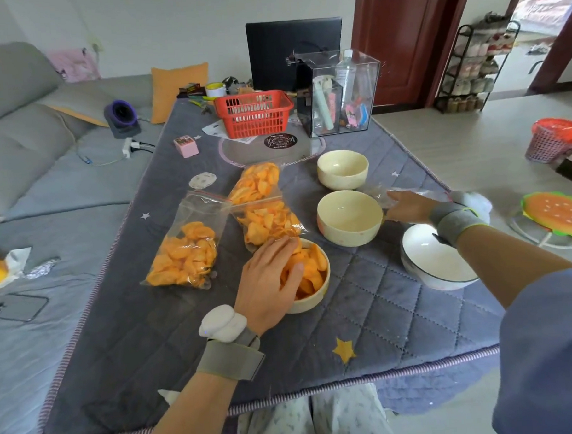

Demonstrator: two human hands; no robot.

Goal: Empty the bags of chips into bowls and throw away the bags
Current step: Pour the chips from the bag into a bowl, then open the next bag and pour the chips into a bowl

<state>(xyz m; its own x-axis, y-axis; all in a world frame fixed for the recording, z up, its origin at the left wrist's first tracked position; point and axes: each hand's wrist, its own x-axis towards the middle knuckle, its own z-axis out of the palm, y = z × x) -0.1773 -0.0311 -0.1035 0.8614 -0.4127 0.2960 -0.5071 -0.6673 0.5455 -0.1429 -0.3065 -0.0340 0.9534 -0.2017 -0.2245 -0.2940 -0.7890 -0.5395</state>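
A cream bowl (314,292) full of orange chips stands near the table's front. My left hand (267,280) lies over its left side, fingers spread on the chips. Three clear zip bags of chips lie to the left and behind: one (184,254) at the left, one (268,222) just behind the full bowl, one (258,182) further back. Two empty cream bowls (350,217) (342,168) and an empty white bowl (437,266) stand at the right. My right hand (408,206) rests on an empty clear bag (418,193) behind the nearer cream bowl; its fingertips are hidden.
A pink mesh waste basket (553,141) with an orange liner stands on the floor at the far right. A red basket (254,113), a clear box (341,93) and a small pink box (186,146) occupy the table's back. A phone (16,307) lies on the sofa at the left.
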